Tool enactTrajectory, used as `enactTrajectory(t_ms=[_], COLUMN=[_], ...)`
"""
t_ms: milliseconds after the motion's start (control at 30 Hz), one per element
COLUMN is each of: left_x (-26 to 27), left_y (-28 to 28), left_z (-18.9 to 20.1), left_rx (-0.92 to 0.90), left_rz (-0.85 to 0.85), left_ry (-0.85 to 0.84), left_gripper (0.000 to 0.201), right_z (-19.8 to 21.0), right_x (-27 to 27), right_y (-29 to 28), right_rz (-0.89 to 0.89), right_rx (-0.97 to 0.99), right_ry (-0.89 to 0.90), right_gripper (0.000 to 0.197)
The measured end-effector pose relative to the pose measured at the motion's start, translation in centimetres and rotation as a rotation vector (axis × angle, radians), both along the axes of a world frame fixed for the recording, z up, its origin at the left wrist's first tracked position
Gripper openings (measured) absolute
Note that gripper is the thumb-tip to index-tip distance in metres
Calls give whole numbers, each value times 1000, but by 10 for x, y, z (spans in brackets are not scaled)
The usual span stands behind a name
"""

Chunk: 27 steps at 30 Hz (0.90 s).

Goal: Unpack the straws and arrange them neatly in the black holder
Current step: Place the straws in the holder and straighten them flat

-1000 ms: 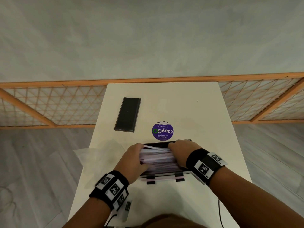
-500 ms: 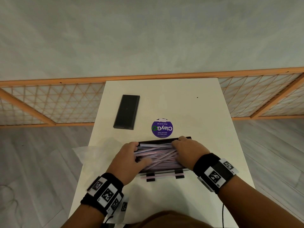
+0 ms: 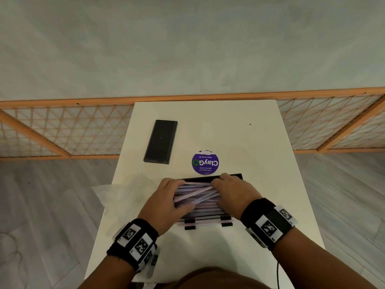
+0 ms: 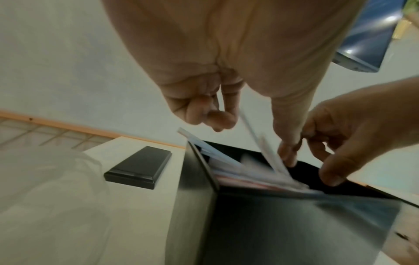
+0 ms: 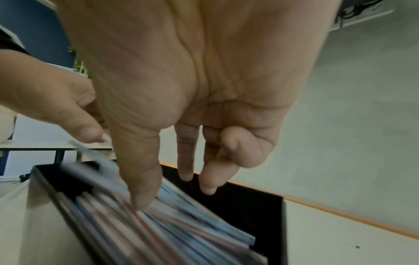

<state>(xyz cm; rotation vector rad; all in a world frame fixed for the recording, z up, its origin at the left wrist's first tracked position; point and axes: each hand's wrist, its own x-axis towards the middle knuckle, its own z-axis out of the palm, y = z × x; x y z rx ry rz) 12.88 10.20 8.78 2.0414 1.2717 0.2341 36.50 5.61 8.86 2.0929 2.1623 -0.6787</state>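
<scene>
The black holder (image 3: 235,176) stands near the front of the white table, full of pink and blue straws (image 3: 198,197) that lie crossed, not parallel. My left hand (image 3: 177,198) is at their left end; in the left wrist view its fingers (image 4: 204,113) are curled and a pale straw (image 4: 269,154) rises to them beside the thumb. My right hand (image 3: 220,190) covers the right end. In the right wrist view its thumb (image 5: 140,195) presses on the straws (image 5: 181,224) and its other fingers (image 5: 184,170) hang fairly straight over the holder (image 5: 260,206). One pink straw (image 3: 205,223) lies in the holder's front clips.
A flat black lid (image 3: 160,141) lies at the back left of the table (image 3: 260,142). A round purple sticker (image 3: 205,162) sits just behind the holder. Crumpled clear wrapping (image 3: 125,192) hangs over the left edge. A wooden lattice fence (image 3: 62,130) runs behind.
A second ago both hands squeezed a tight bundle of straws over the holder. The bundle has since spread out inside it, and the top straws now lie crossed under my hands.
</scene>
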Motion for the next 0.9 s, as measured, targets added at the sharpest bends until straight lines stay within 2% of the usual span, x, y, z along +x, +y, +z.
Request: enactTrajectory(t_ms=[167, 300, 367, 500, 667, 767, 833, 900], left_x=[-23, -26, -20, -8, 5, 8, 8, 6], left_y=[9, 14, 14, 14, 12, 14, 12, 8], left_z=[-2, -18, -20, -20, -19, -16, -11, -7], left_rx=[59, 50, 96, 172, 259, 251, 245, 235], left_rz=[174, 167, 172, 99, -70, -24, 33, 3], left_ry=[81, 130, 138, 211, 329, 272, 194, 139], left_gripper=[40, 24, 20, 17, 25, 34, 25, 18], right_z=[-4, -16, -22, -31, -24, -8, 4, 7], right_x=[3, -6, -11, -17, -16, -12, -10, -11], right_y=[-5, -2, 0, 3, -2, -16, -30, -45], right_rz=[-36, 16, 33, 30, 12, -1, 34, 62], right_rx=[6, -33, -52, -55, 20, 152, 220, 157], right_ry=[3, 46, 26, -26, 72, 142, 196, 266], right_gripper=[36, 49, 48, 31, 34, 34, 19, 21])
